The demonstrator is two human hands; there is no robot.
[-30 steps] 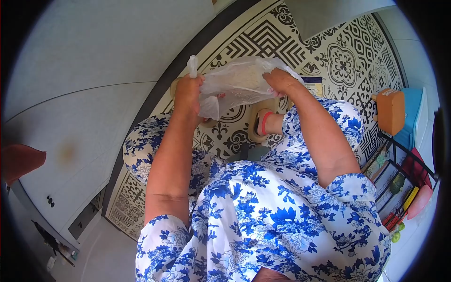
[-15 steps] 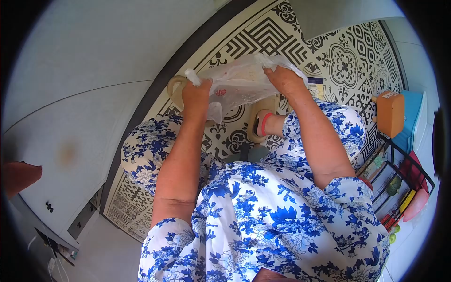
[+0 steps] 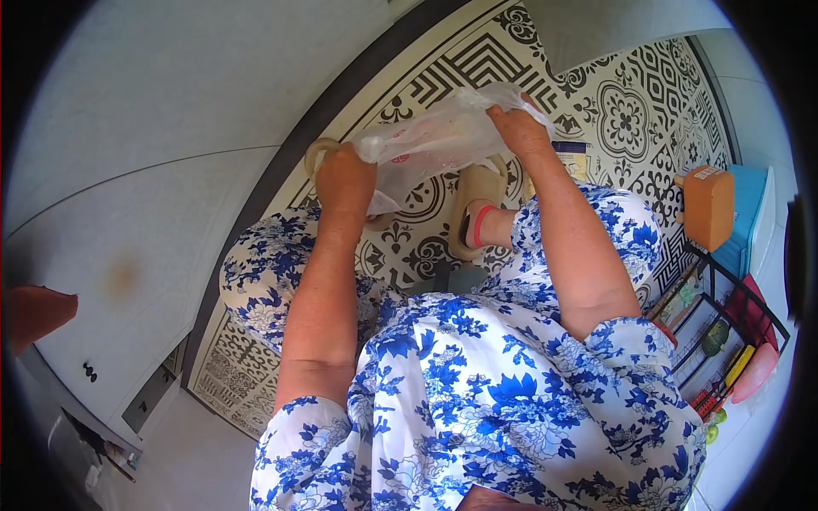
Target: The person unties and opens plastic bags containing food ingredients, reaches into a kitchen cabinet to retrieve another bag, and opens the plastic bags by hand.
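A thin, see-through white plastic bag (image 3: 434, 140) with red print stretches between my two hands above the patterned floor. My left hand (image 3: 347, 177) is closed around its left end, where the plastic bunches up. At the other end, my right hand (image 3: 520, 129) grips the upper right edge of the bag. Beneath the bag, a beige slipper (image 3: 474, 200) holds one foot, which has a pink strap across it. Another beige slipper (image 3: 317, 155) shows partly behind my left hand.
Black-and-cream patterned flooring (image 3: 626, 119) spreads ahead. On the right stand an orange-brown box-shaped object (image 3: 709, 207), a blue container (image 3: 750, 217) and a black wire rack (image 3: 711, 298) with several items. A pale panel (image 3: 153, 94) borders the left. A yellow-and-dark packet (image 3: 573, 157) lies beyond my right knee.
The bag has been pulled flatter and wider between my hands. My left hand has shifted slightly left, and my right hand has moved a little up and to the right.
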